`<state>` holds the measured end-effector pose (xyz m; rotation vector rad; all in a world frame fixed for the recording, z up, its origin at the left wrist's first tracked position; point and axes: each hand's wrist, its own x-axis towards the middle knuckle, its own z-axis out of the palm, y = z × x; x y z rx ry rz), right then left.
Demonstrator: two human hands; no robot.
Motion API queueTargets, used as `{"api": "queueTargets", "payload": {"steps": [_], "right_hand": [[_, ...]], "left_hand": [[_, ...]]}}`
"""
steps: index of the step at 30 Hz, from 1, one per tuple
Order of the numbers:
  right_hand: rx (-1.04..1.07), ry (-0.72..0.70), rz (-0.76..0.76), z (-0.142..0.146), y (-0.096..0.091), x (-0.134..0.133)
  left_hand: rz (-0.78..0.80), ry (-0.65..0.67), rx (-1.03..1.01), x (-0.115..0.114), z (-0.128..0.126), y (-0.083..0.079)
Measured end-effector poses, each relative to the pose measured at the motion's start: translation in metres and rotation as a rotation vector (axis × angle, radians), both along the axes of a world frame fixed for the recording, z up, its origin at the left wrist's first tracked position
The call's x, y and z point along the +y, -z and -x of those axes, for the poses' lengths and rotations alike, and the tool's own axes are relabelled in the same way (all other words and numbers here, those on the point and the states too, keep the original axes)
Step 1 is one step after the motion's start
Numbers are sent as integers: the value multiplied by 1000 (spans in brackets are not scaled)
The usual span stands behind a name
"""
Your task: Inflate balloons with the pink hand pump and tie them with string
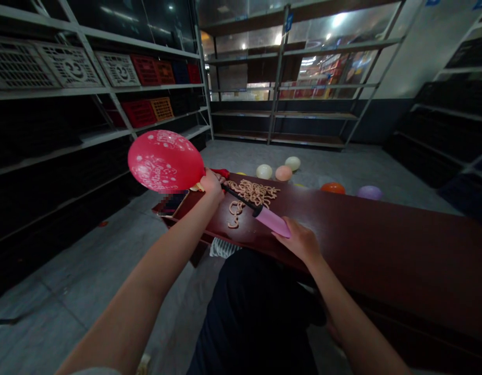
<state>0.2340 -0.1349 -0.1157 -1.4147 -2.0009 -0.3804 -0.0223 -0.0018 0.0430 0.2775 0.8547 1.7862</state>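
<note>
A red balloon (pixel 166 161) with white printed lettering swells out to the left, rounded with air. My left hand (pixel 212 183) is closed around its neck, where the balloon meets the front end of a balloon pump; the join is hidden by my fingers. The balloon pump (pixel 272 221) has a pink barrel and a black rod, drawn out long between my hands. My right hand (pixel 301 239) wraps round the barrel's near end. Under the rod, a heap of beige twisted, uninflated balloons (pixel 254 191) lies on the table.
The dark red table (pixel 366 229) stretches to the right. A phone-like dark object (pixel 174 203) rests at its left end. Beyond it on the floor lie several balloons, among them an orange balloon (pixel 333 188) and a purple balloon (pixel 369 192). Metal shelving (pixel 277 112) stands behind.
</note>
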Motion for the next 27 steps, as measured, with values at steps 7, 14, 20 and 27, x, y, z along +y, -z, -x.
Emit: {"api": "queueTargets", "payload": {"steps": [7, 14, 20, 27], "right_hand": [[25, 61, -49, -3, 4, 2], [72, 107, -30, -5, 4, 5], [116, 160, 24, -4, 4, 6], [130, 159, 53, -1, 3, 6]], "left_hand": [[-25, -26, 68, 8, -10, -1], [-27, 51, 58, 11, -52, 7], [-67, 165, 122, -6, -105, 32], [-62, 211, 132, -19, -120, 38]]}}
